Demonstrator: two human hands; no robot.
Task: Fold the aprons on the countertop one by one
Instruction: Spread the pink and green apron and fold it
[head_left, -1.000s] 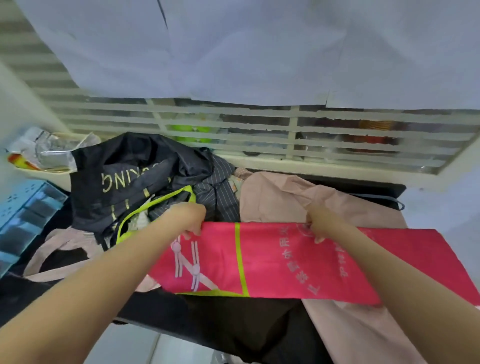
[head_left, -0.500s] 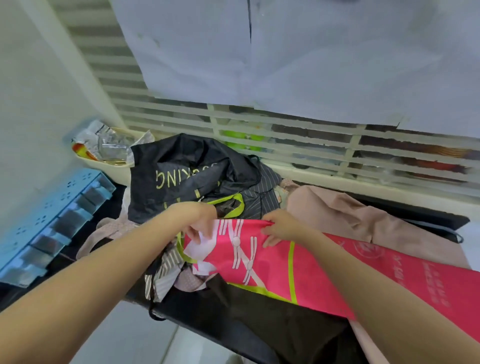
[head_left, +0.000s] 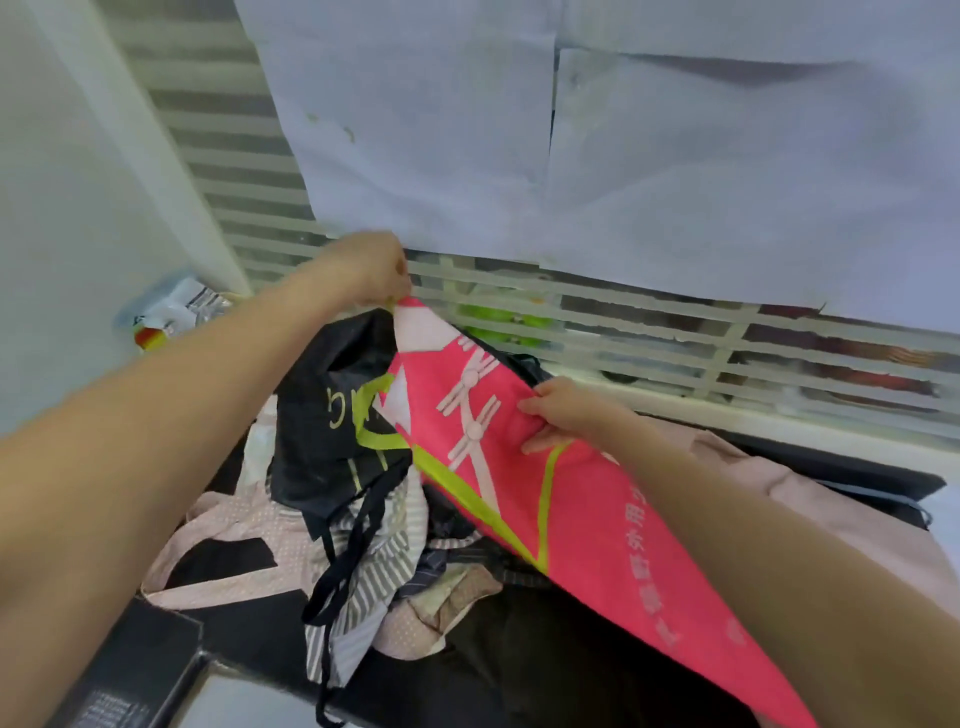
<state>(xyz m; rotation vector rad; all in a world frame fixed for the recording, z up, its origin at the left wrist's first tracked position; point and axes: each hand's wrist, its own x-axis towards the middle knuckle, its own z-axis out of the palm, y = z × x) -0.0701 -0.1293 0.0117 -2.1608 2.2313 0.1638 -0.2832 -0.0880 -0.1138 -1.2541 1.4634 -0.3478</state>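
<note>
A pink apron (head_left: 587, 525) with lime-yellow trim and white printed marks is lifted at its left end and slopes down to the lower right. My left hand (head_left: 371, 270) pinches its top corner, raised in front of the window grille. My right hand (head_left: 563, 413) grips the apron's upper edge a little lower and to the right. Under it lies a heap of other aprons: a black one with yellow lettering (head_left: 322, 415), a grey striped one (head_left: 363, 587), and a pale pink dotted one (head_left: 244, 535).
A pale pink cloth (head_left: 779, 483) lies at the right on the dark countertop (head_left: 519, 670). A white window grille (head_left: 675, 332) runs behind, with a light sheet (head_left: 623, 156) hanging above. Plastic packets (head_left: 176, 312) sit at the far left by the wall.
My left hand has lifted the pink apron's left corner up and away from the counter. My right hand slid left along the edge, so the apron now hangs slanted instead of lying flat.
</note>
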